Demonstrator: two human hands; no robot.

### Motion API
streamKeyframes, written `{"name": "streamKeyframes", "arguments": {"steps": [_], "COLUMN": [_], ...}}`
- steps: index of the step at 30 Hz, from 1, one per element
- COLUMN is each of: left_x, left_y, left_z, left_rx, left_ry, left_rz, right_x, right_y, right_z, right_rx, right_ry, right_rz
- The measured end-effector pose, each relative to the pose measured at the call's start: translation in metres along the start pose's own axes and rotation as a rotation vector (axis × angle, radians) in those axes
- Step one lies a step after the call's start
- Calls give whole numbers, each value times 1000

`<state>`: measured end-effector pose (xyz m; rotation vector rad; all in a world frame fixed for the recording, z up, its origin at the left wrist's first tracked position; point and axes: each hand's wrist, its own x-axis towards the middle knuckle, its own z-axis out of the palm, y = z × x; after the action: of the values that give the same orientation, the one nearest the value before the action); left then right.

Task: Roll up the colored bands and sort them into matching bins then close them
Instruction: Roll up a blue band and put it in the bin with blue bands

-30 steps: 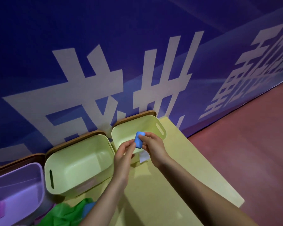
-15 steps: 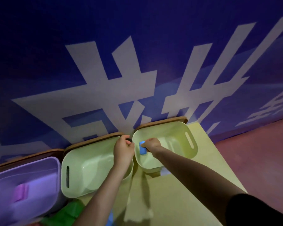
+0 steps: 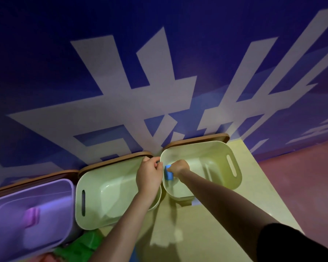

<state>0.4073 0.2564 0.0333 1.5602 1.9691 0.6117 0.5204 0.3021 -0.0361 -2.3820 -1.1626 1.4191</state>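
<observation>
My right hand pinches a rolled blue band inside the right pale green bin, close to that bin's left wall. My left hand rests over the gap between the right bin and the middle pale green bin, fingers curled at the right bin's rim; whether it grips the rim I cannot tell. The purple bin at the left holds a rolled purple band. A green band lies loose on the table in front of the bins.
Brown wooden lids stand behind the bins against the blue wall with white characters. The yellow table ends at the right, where a reddish floor begins.
Both hands moved forward from above the table to the right bin. My right hand carried the blue band down inside it, and my left hand let go of the band and went to the bin's rim.
</observation>
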Motion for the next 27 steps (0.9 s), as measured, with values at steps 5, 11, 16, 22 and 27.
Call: {"name": "streamKeyframes", "arguments": {"steps": [5, 11, 16, 22, 27], "left_x": [-1, -1, -2, -2, 0], "left_y": [0, 2, 0, 0, -1], "left_z": [3, 5, 6, 5, 0], "left_rx": [-46, -139, -193, -188, -115], "left_ry": [24, 6, -8, -16, -5], "left_rz": [8, -26, -43, -56, -15], "right_x": [1, 6, 8, 8, 6], "right_y": [3, 14, 18, 23, 22], "right_z": [3, 2, 0, -2, -6], "right_rx": [-30, -58, -86, -71, -142], "right_ry": [-2, 80, 53, 67, 34], "right_rz": [-31, -117, -166, -228, -251]}}
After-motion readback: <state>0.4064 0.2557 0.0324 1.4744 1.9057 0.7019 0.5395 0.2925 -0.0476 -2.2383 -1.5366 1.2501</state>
